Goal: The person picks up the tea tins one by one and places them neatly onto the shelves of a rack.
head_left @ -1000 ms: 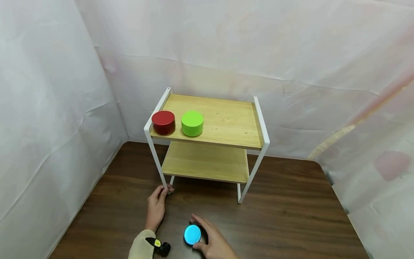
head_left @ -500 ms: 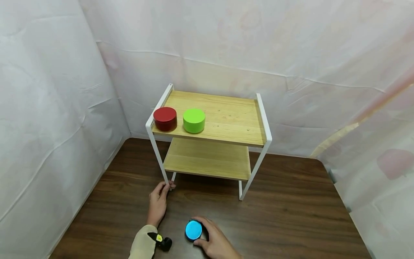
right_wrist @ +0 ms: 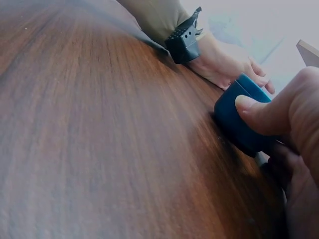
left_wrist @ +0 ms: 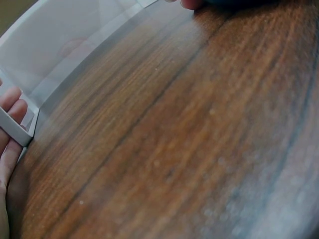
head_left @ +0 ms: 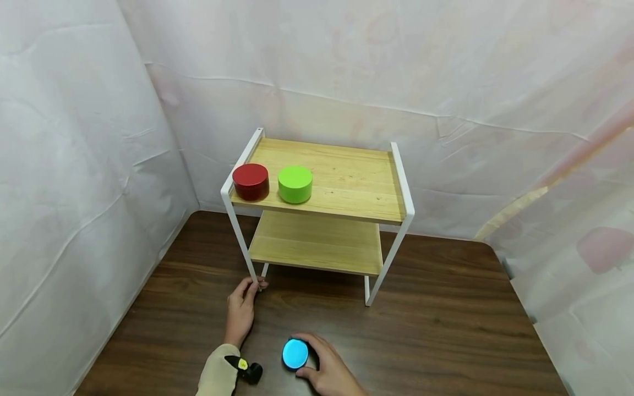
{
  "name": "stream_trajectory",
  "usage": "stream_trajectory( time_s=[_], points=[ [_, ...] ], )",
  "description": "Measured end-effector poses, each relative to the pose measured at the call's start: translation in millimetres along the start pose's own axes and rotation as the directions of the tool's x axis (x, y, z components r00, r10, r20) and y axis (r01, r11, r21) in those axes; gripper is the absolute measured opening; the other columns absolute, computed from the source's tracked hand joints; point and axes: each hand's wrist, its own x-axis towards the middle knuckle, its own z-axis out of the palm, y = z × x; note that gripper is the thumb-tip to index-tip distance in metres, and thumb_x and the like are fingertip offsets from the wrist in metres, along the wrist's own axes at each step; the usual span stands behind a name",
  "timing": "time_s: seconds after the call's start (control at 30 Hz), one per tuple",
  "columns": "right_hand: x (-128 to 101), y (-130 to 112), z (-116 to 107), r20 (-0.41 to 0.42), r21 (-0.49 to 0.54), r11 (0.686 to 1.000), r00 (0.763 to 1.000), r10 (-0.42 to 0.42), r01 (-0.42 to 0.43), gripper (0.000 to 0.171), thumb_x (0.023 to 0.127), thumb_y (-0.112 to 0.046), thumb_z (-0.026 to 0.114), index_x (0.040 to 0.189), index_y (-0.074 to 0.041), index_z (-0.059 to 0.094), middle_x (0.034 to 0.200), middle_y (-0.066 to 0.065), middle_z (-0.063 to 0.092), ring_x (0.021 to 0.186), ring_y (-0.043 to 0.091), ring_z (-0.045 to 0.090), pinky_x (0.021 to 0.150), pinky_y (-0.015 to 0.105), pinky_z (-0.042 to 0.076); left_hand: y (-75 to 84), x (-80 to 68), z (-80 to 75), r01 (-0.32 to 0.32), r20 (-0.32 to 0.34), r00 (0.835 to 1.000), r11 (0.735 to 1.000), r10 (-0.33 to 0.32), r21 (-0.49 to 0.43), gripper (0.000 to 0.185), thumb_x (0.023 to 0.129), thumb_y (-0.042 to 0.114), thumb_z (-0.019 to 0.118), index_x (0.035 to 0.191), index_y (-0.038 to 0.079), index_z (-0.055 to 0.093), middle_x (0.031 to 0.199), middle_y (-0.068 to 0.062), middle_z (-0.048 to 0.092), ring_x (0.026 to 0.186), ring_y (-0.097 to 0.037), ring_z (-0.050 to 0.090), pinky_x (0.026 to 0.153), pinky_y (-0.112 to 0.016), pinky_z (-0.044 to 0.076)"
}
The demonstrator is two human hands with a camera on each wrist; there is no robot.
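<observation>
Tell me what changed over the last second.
The right hand closed its fingers round the blue tin, which it only touched before. The left hand stayed at the rack's front left leg; the red tin and green tin stayed put.

Dark wood table [head_left: 446, 341] — white-framed rack [head_left: 317, 220] & blue tin [head_left: 295, 353] on it; top shelf: red [head_left: 250, 181], green [head_left: 294, 184] tins.

The head camera looks forward and down from above, taking in the white-framed shelf rack [head_left: 317, 214], both hands and the table. The left wrist camera skims low along the tabletop [left_wrist: 189, 139], close to the left hand [left_wrist: 7, 144] gripping the rack leg [left_wrist: 15, 127]. The right wrist camera, equally low, looks past the right hand [right_wrist: 294, 144] pinching the blue tin [right_wrist: 241, 119] toward the left hand.
</observation>
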Motion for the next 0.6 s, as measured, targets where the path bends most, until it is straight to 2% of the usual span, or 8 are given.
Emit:
stream_trajectory(
  time_s=[0.6],
  points=[
    [0.2, -0.8, 0.3, -0.006, 0.021, 1.000, 1.000, -0.003, 0.003, 0.061, 0.095, -0.034, 0.081, 0.150, -0.028, 0.056, 0.147, -0.005, 0.062, 0.139, 0.021, 0.057, 0.112, 0.040, 0.050, -1.5, -0.1, -0.4, -0.013, -0.003, 1.000, 1.000, 0.013, 0.001, 0.029, 0.112, 0.021, 0.054, 0.120, 0.000, 0.072, 0.110, -0.013, 0.079, 0.108, -0.007, 0.072, 0.093, -0.017, 0.055]
  ],
)
